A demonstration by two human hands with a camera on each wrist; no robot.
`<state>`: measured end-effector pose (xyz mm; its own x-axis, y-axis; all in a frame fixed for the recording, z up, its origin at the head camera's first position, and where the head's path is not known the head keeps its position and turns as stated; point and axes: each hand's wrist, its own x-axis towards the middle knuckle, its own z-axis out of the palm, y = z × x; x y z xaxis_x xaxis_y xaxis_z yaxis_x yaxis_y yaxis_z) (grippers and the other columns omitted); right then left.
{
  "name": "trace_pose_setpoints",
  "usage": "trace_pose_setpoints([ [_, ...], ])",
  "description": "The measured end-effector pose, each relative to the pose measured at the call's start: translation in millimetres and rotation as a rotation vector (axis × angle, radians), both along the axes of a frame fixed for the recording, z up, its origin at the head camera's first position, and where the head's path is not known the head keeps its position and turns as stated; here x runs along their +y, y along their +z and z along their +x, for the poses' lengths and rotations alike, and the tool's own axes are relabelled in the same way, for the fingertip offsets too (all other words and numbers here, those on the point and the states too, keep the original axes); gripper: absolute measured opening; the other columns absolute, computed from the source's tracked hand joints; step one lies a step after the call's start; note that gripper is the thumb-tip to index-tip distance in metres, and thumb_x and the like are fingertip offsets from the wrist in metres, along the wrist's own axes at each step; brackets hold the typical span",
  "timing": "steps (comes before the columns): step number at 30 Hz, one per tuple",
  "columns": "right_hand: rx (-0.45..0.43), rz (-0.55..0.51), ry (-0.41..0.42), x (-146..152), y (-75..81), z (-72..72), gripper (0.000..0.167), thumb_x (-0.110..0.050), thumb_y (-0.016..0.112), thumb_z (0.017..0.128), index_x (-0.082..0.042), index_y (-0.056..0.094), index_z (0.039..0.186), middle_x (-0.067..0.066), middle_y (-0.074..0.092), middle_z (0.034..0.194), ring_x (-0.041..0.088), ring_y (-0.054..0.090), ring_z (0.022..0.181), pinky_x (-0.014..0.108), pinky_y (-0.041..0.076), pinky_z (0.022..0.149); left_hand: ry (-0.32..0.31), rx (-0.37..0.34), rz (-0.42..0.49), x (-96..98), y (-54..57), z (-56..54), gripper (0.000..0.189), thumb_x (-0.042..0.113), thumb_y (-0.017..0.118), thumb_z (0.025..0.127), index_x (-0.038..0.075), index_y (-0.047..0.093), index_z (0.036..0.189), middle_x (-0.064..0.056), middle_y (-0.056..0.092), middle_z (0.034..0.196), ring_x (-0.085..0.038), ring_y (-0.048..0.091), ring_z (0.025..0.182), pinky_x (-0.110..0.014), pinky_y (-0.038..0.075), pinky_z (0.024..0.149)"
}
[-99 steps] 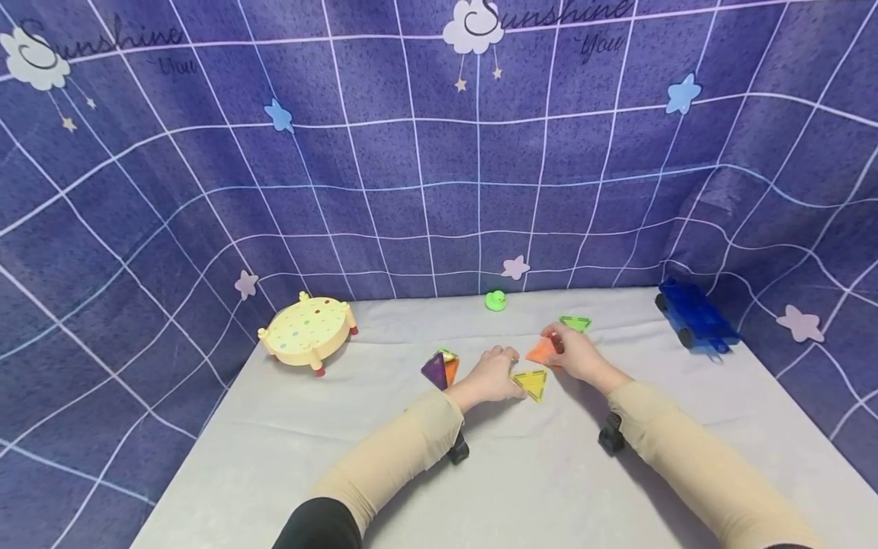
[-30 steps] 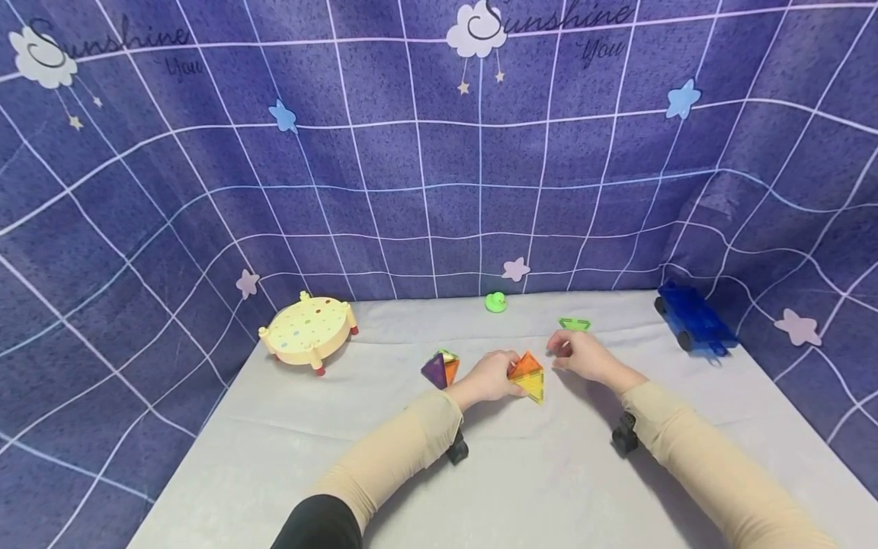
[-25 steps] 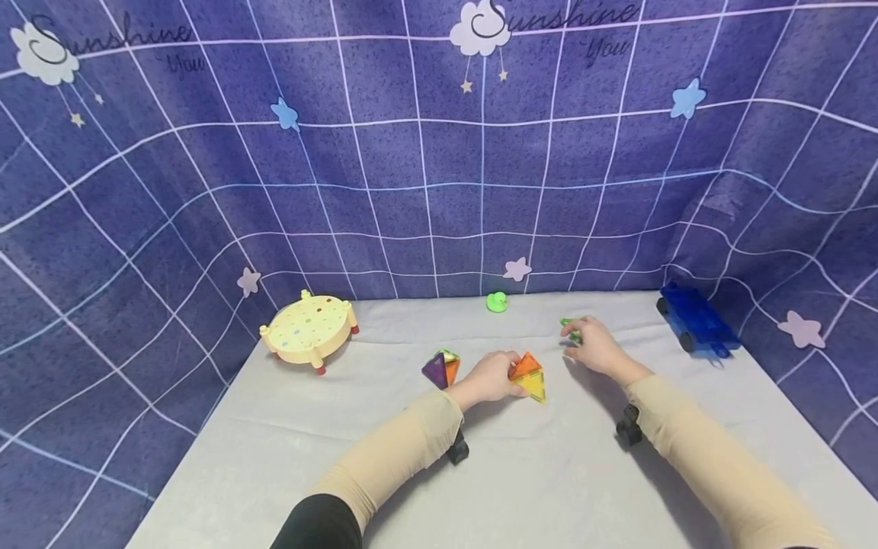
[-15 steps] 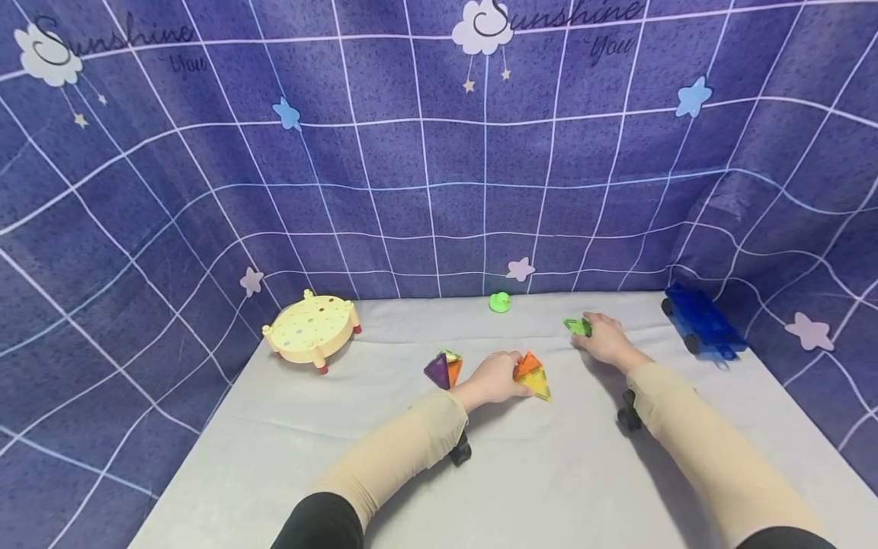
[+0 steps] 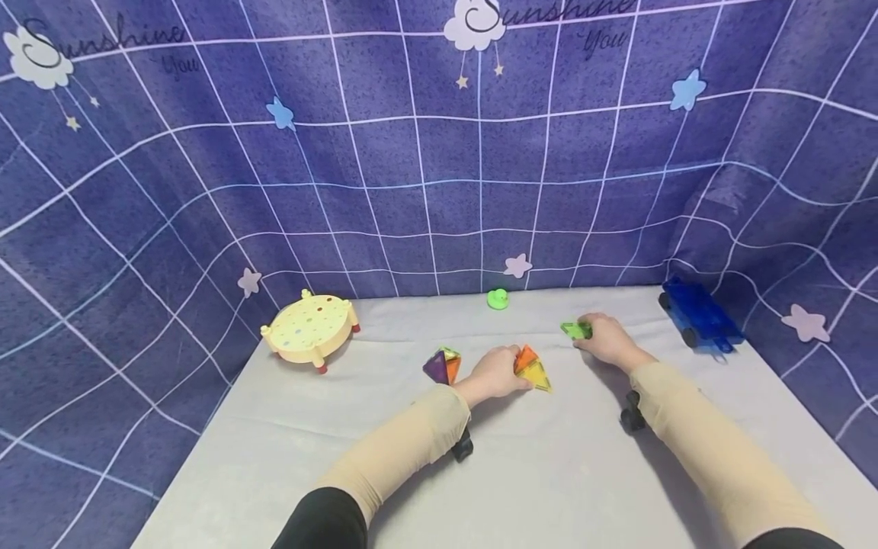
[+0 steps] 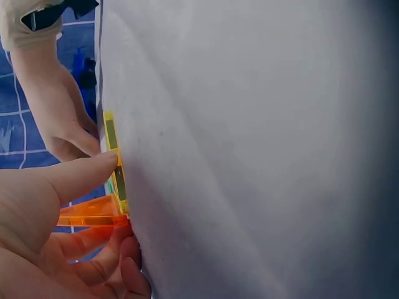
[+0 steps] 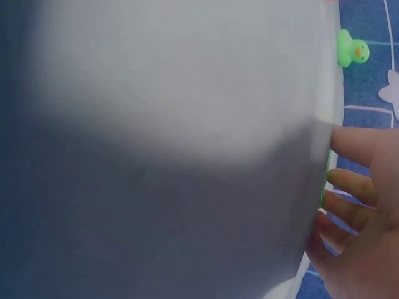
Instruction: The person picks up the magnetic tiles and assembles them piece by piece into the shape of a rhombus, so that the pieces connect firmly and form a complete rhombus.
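Note:
My left hand [image 5: 495,373] holds a yellow triangular magnetic tile [image 5: 535,374] and an orange triangular magnetic tile [image 5: 525,358], which meet along an edge at an angle. In the left wrist view the thumb presses the yellow tile [image 6: 115,156], and the fingers lie behind the orange tile [image 6: 93,212]. Farther right, my right hand [image 5: 607,340] pinches a green triangular magnetic tile [image 5: 575,330] low over the cloth, covering part of it. Only a thin green edge shows between the fingers in the right wrist view. Left of my left wrist sits a small pyramid [image 5: 442,366] of purple, orange and green tiles.
A green toy duck [image 5: 498,299] stands at the back near the patterned curtain. At the back left is a yellow round toy table [image 5: 310,329] with short legs, and at the far right a blue toy cart [image 5: 700,313]. Pale cloth [image 5: 521,480] covers the tabletop.
The orange tile has passed from my right hand to the yellow tile in my left. My right hand has then moved back and right and taken hold of the green tile.

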<state>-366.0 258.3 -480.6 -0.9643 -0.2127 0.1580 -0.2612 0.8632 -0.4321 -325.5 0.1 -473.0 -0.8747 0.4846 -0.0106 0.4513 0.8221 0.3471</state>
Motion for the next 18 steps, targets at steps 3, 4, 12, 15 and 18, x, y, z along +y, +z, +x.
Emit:
trace_pose_setpoints([
  [3,0.010,-0.006,0.035,0,-0.7,5.1,0.053,-0.014,0.077,0.088,0.017,0.057,0.127,0.037,0.058,0.125,0.054,0.053,0.118,0.062,0.039,0.103,0.003,0.001,0.010,0.5,0.8,0.9,0.065,0.038,0.084,0.083,0.003,0.059,0.133,-0.007,0.068,0.110,-0.023,0.064,0.105,-0.032,0.051,0.092],
  [4,0.013,-0.007,0.045,0,-0.8,7.4,0.054,-0.014,0.078,0.087,0.016,0.058,0.126,0.036,0.059,0.124,0.054,0.053,0.117,0.062,0.039,0.102,0.003,0.001,0.013,0.6,1.0,1.2,0.064,0.038,0.084,0.083,0.004,0.060,0.132,-0.006,0.068,0.109,-0.022,0.064,0.104,-0.032,0.051,0.091],
  [12,0.062,-0.020,0.109,-11,-0.1,26.1,0.054,-0.016,0.085,0.077,0.012,0.063,0.118,0.029,0.065,0.107,0.047,0.058,0.103,0.062,0.042,0.095,0.013,-0.009,0.006,1.1,-1.1,-0.7,0.069,0.039,0.083,0.085,0.003,0.057,0.137,-0.009,0.068,0.118,-0.024,0.063,0.111,-0.033,0.050,0.095],
  [15,0.059,-0.007,0.107,-18,1.2,33.1,0.055,-0.019,0.087,0.076,0.009,0.064,0.117,0.027,0.064,0.106,0.046,0.058,0.102,0.061,0.043,0.094,0.022,-0.018,0.003,1.6,-0.5,-0.2,0.073,0.040,0.083,0.085,0.002,0.054,0.141,-0.011,0.066,0.125,-0.026,0.062,0.116,-0.034,0.049,0.099],
  [18,0.037,0.002,0.096,-25,2.5,38.5,0.056,-0.023,0.089,0.075,0.006,0.065,0.117,0.027,0.062,0.107,0.047,0.058,0.100,0.061,0.045,0.092,0.027,-0.016,-0.001,2.3,-0.2,0.1,0.071,0.040,0.082,0.086,0.003,0.055,0.140,-0.010,0.067,0.122,-0.026,0.063,0.114,-0.034,0.049,0.097],
])
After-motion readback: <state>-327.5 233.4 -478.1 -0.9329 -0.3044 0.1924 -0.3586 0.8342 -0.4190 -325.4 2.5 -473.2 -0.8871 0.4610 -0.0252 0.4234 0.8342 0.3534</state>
